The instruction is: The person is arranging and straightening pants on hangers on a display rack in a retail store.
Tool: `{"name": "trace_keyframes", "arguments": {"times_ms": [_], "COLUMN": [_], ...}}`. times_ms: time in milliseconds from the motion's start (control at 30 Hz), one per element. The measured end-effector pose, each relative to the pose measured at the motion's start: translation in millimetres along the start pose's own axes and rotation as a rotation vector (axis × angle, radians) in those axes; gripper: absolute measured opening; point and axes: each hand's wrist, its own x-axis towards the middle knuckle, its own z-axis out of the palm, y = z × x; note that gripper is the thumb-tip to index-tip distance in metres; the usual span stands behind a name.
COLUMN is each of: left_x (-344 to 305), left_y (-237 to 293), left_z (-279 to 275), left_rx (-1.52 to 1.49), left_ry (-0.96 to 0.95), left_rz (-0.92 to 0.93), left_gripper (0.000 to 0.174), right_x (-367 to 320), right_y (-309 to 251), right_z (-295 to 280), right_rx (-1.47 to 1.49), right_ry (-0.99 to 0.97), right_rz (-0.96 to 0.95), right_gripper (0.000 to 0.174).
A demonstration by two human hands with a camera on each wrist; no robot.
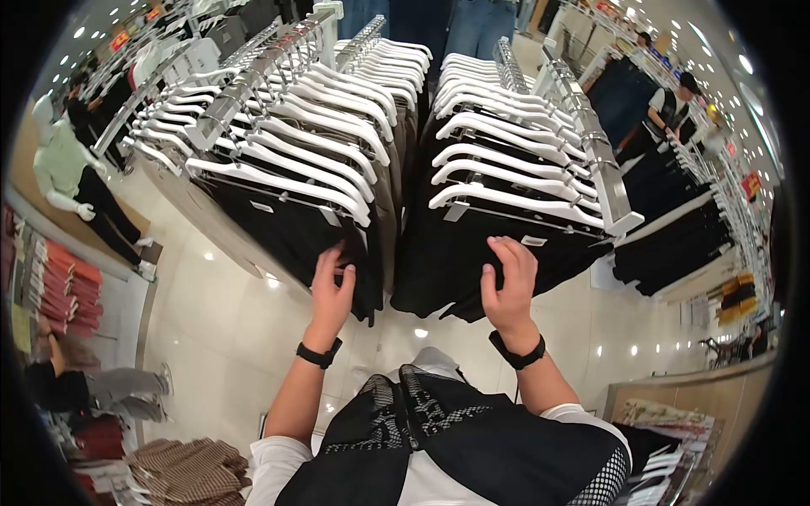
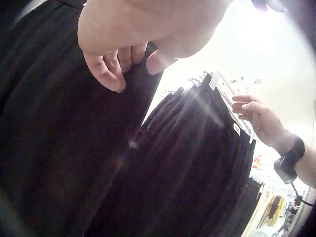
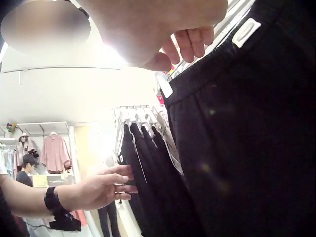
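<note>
Black trousers (image 1: 287, 232) hang from white hangers (image 1: 278, 181) on the left rail. My left hand (image 1: 333, 287) is at their front edge; in the right wrist view its fingers (image 3: 123, 190) reach out to the cloth, loosely spread. On the right rail hangs another row of black trousers (image 1: 472, 261), clipped to white hangers (image 1: 515, 202). In front of the nearest pair is my right hand (image 1: 510, 282), fingers relaxed and slightly bent, close to the waistband (image 3: 197, 81). Neither hand grips anything. A white clip (image 3: 246, 32) sits on that waistband.
Two metal rails (image 1: 603, 169) carry the hangers, with a narrow gap between the rows. A mannequin (image 1: 63, 160) stands at the left. One person (image 1: 671, 118) is at a rack on the right, another (image 1: 93, 388) at lower left. Checked garments (image 1: 190, 472) lie lower left.
</note>
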Motion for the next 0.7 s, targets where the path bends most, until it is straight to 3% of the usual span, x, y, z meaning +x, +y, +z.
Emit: {"name": "trace_keyframes", "arguments": {"times_ms": [267, 300, 433, 600, 700], "left_x": [-9.6, -8.0, -11.1, -55.9, -108.3], "left_y": [-53.7, -45.6, -91.0, -185.6, -220.0], "left_z": [14.7, 15.7, 17.9, 26.9, 19.0], "left_rx": [-0.119, -0.094, 0.04, 0.257, 0.315], "left_ry": [-0.151, -0.107, -0.298, -0.495, -0.608], "left_rz": [-0.112, -0.117, -0.206, -0.159, -0.322], "left_gripper": [0.038, 0.027, 0.023, 0.02, 0.025], "right_x": [-16.9, -19.9, -26.8, -10.1, 9.9], "right_y": [-18.2, -17.9, -20.3, -3.4, 6.0], "right_z": [-11.0, -10.3, -7.8, -9.3, -16.2], "right_rx": [-0.134, -0.123, -0.047, -0.052, -0.158], "right_ry": [0.021, 0.006, -0.08, 0.015, 0.134], "right_rz": [0.148, 0.17, 0.27, 0.137, -0.054], "right_gripper": [0.043, 0.042, 0.038, 0.038, 0.042]}}
